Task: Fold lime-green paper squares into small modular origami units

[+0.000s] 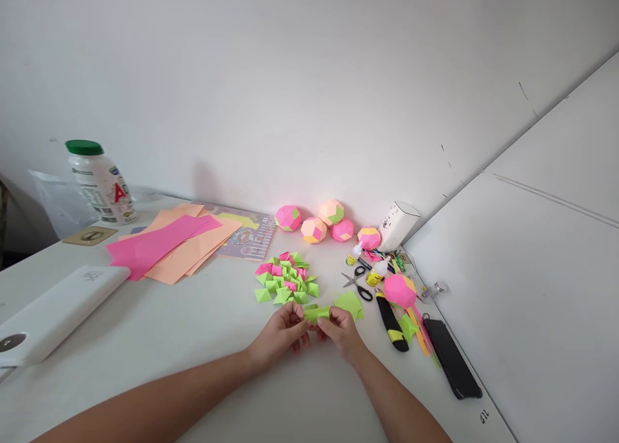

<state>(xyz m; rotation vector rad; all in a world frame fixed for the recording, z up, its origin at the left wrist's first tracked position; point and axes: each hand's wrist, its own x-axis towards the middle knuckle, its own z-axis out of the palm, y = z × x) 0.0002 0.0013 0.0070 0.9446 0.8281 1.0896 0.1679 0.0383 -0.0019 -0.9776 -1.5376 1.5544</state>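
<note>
Between my left hand [286, 330] and my right hand [342, 332] is a green piece of folded paper [317, 313], its two ends pinched in the fingers just above the table. Behind it lies a pile of small folded paper units [287, 278], mostly green with some pink. Flat green paper sheets [349, 304] rest just beyond my right hand. Past them are scissors [359, 282] with black handles and two yellow-labelled glue bottles [377, 273]. A black and yellow utility knife [391, 322] lies to the right.
Faceted paper balls [313, 230] sit along the wall beside a white box [397, 226]. On the right are another pink ball [400, 291] and a black phone-like case [452, 359]. Left are pink and orange paper strips [159, 243], a white device [68, 314] and a green-capped bottle [102, 184].
</note>
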